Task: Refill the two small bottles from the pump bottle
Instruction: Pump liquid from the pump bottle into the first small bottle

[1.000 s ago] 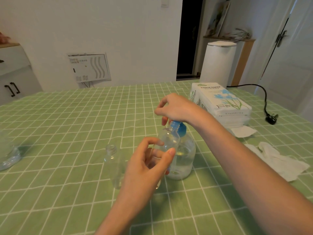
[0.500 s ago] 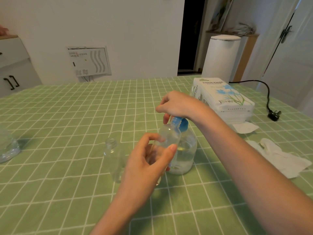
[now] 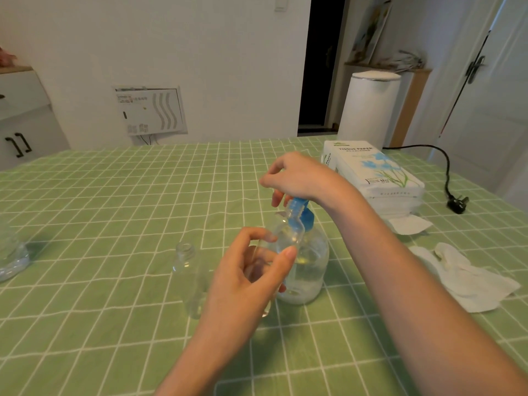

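left hand (image 3: 251,270) gripped small bottle (image 3: 287,235), tilted, mouth at blue nozzle | right hand (image 3: 297,178) curled over pump bottle (image 3: 310,261) head, mid-tabletop | second small bottle (image 3: 188,270) stood uncapped just left

Looking out from 1 wide-angle camera worn on the head, aiming forward and down over the green-checked worktop (image 3: 114,201). Sitting close above the left hand (image 3: 251,270) and right hand (image 3: 300,178), catching 2 forearms at the bottom edge. Facing the white wall (image 3: 214,67) and dark doorway (image 3: 320,67) past the worktop's far edge, taking in a broad stretch of it.
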`<state>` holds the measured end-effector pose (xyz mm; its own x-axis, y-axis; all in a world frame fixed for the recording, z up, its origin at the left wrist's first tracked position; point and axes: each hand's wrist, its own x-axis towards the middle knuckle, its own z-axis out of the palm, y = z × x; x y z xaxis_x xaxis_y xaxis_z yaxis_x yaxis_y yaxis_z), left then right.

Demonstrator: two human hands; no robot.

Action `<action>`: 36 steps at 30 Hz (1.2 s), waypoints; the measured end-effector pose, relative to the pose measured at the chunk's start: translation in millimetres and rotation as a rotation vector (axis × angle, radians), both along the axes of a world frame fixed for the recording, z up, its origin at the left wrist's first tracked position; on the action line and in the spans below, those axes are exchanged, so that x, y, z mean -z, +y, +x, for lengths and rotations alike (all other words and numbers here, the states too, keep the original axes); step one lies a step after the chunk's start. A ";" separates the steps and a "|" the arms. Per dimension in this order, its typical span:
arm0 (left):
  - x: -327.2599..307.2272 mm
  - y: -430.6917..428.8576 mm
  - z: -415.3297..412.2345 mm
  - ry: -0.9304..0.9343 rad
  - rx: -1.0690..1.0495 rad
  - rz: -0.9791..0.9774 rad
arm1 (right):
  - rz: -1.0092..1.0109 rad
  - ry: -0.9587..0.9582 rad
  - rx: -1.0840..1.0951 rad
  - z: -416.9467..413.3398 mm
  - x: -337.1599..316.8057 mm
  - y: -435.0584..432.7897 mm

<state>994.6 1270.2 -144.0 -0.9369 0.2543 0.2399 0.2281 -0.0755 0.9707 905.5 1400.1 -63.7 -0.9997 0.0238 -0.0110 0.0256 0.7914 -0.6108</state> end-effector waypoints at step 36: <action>5.9 -1.0 3.2 -0.041 0.017 0.022 | -0.018 -0.104 0.010 -1.8 10.6 0.4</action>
<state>997.8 1269.2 -149.8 -0.9415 0.2659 0.2071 0.1867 -0.1001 0.9773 903.7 1400.5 -74.4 -0.9929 0.0323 -0.1148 0.0969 0.7799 -0.6183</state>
